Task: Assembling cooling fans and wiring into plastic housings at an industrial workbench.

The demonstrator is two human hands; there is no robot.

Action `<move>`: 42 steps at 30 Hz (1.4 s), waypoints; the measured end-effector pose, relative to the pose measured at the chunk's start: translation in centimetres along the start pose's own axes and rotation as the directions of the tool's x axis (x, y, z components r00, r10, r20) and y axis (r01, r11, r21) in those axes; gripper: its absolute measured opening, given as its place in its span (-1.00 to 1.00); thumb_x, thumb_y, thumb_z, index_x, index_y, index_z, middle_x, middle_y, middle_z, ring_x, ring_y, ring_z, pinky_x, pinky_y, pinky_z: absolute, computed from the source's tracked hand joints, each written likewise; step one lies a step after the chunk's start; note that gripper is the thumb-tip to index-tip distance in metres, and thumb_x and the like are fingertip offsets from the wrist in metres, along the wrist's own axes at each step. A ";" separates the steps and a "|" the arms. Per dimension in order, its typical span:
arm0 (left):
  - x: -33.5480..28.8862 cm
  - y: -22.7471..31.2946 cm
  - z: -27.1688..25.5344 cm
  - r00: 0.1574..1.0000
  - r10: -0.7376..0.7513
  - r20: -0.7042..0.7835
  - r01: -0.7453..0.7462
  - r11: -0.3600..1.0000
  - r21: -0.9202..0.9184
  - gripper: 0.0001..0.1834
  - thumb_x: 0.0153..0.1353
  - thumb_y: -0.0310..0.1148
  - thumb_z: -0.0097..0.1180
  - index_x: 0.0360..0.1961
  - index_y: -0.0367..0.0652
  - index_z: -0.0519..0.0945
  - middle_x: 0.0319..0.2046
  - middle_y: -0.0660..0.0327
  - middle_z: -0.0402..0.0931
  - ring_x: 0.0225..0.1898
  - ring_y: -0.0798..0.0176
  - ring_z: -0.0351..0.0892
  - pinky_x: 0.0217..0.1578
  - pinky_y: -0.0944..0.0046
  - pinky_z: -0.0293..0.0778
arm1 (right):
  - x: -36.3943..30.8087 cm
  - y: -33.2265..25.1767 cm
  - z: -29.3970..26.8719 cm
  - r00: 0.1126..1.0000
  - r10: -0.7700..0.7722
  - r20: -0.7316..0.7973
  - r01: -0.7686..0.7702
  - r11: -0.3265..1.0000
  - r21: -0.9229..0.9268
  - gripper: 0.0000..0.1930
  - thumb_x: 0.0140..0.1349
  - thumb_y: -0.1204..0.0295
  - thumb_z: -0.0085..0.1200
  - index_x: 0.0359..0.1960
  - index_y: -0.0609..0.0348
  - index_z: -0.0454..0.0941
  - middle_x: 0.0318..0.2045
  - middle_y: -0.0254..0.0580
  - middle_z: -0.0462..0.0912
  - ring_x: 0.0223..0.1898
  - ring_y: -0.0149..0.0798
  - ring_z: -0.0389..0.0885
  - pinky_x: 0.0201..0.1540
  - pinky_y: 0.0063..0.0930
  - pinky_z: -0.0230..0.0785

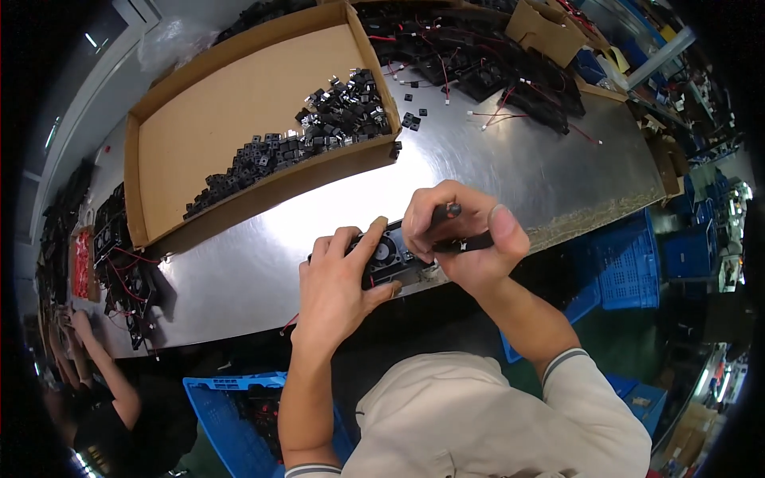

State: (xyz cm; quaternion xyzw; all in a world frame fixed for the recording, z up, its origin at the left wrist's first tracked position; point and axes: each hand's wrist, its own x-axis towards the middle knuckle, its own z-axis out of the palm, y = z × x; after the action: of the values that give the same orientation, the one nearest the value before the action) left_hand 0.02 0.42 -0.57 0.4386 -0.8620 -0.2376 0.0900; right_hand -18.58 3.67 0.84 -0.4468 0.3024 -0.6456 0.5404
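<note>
At the metal table's [558, 167] near edge, my left hand [339, 279] lies over a black speaker housing with its fingers and thumb closed round its sides. A round grey speaker cone [385, 251] shows in the housing, right of my fingers. My right hand [470, 231] is curled round a plier-like tool [470, 243] with two black handles standing apart. Its working end points down toward the housing's right end, mostly hidden by my fingers. A red wire [290, 322] hangs past the table edge below my left hand.
A shallow cardboard box [239, 88] holds many small black parts with metal pins. Several black housings with red wires [510, 80] are heaped at the far right, more [127, 279] at the left. Blue crates [629, 263] stand below. Another person's arm [103, 358] reaches in at left.
</note>
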 end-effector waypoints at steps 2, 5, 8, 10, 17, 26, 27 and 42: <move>0.1 0.4 -0.3 1.000 -0.007 -0.012 0.006 0.999 -0.054 -0.22 -0.11 -0.25 0.47 0.23 -0.01 0.49 0.01 0.09 0.47 0.05 -0.06 0.42 0.08 0.02 0.41 | -0.3 0.2 -0.2 0.999 0.010 0.049 -0.007 0.997 -0.071 -0.20 0.20 -0.34 -0.29 -0.32 0.36 0.45 -0.50 -0.07 0.45 -0.54 -0.30 0.35 -0.49 -0.47 0.20; 0.2 0.4 -0.2 1.000 -0.011 0.011 0.012 0.999 -0.048 -0.26 -0.10 -0.25 0.47 0.18 -0.06 0.51 0.02 0.09 0.47 0.06 -0.07 0.42 0.09 0.01 0.41 | -0.4 -0.1 -0.3 0.994 0.021 0.105 -0.001 0.982 -0.188 -0.17 0.20 -0.36 -0.28 -0.30 0.37 0.47 -0.46 -0.05 0.49 -0.53 -0.31 0.39 -0.48 -0.50 0.22; 0.2 0.2 -0.2 1.000 -0.029 0.004 0.029 0.998 -0.059 -0.30 -0.10 -0.25 0.47 0.15 -0.06 0.53 0.02 0.10 0.47 0.06 -0.06 0.42 0.09 0.01 0.41 | 0.0 -0.4 0.3 0.995 0.024 0.096 -0.011 0.991 -0.130 -0.15 0.19 -0.38 -0.29 -0.30 0.38 0.48 -0.44 -0.05 0.51 -0.53 -0.33 0.40 -0.49 -0.52 0.22; 0.1 -0.3 0.1 1.000 -0.003 -0.015 0.003 1.000 -0.025 -0.21 -0.11 -0.23 0.48 0.23 0.06 0.47 0.03 0.14 0.46 0.06 -0.02 0.43 -0.01 -0.01 0.42 | -0.1 -0.5 0.0 0.992 0.014 0.124 0.010 0.981 -0.192 -0.15 0.20 -0.39 -0.30 -0.29 0.38 0.49 -0.44 -0.05 0.51 -0.53 -0.33 0.40 -0.49 -0.51 0.22; 0.3 0.4 -0.4 0.999 -0.032 0.030 0.033 0.999 -0.031 -0.22 -0.11 -0.24 0.47 0.23 0.01 0.49 -0.02 0.12 0.47 0.05 -0.04 0.42 0.04 0.01 0.43 | -0.7 0.7 -1.3 0.992 -0.047 0.117 0.059 0.992 -0.109 -0.17 0.23 -0.36 -0.35 -0.22 0.35 0.45 -0.45 -0.05 0.46 -0.48 -0.26 0.44 -0.42 -0.42 0.31; -0.3 0.4 0.1 0.999 -0.037 -0.001 0.037 0.999 0.030 -0.11 -0.10 -0.19 0.47 0.34 0.18 0.38 0.03 0.18 0.44 0.06 0.00 0.43 -0.11 -0.03 0.45 | -1.0 0.3 0.5 0.995 -0.057 -0.078 0.048 0.992 -0.113 -0.11 0.22 -0.40 -0.43 -0.15 0.37 0.42 -0.30 -0.05 0.46 -0.34 -0.23 0.48 -0.32 -0.34 0.39; -0.3 0.4 0.2 0.999 -0.037 -0.003 0.037 0.999 0.029 -0.11 -0.10 -0.19 0.47 0.34 0.18 0.38 0.03 0.18 0.44 0.06 0.00 0.43 -0.11 -0.03 0.45 | -0.9 0.4 0.5 0.995 -0.058 -0.076 0.048 0.991 -0.125 -0.12 0.23 -0.40 -0.43 -0.14 0.37 0.42 -0.30 -0.06 0.46 -0.34 -0.24 0.48 -0.32 -0.34 0.39; -0.5 0.5 0.1 0.998 -0.062 0.004 0.062 0.998 0.003 -0.15 -0.07 -0.23 0.47 0.32 0.07 0.41 0.02 0.11 0.46 0.06 -0.02 0.42 0.05 0.00 0.43 | -1.3 0.9 0.8 0.991 -0.089 -0.098 0.072 0.984 -0.160 -0.12 0.24 -0.40 -0.42 -0.12 0.36 0.43 -0.31 -0.09 0.46 -0.34 -0.27 0.48 -0.31 -0.35 0.41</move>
State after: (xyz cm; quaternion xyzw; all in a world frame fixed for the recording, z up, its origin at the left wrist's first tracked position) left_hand -0.12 1.10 -0.39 0.4647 -0.8486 -0.2399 0.0802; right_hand -17.44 4.80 0.11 -0.4651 0.3618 -0.6638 0.4605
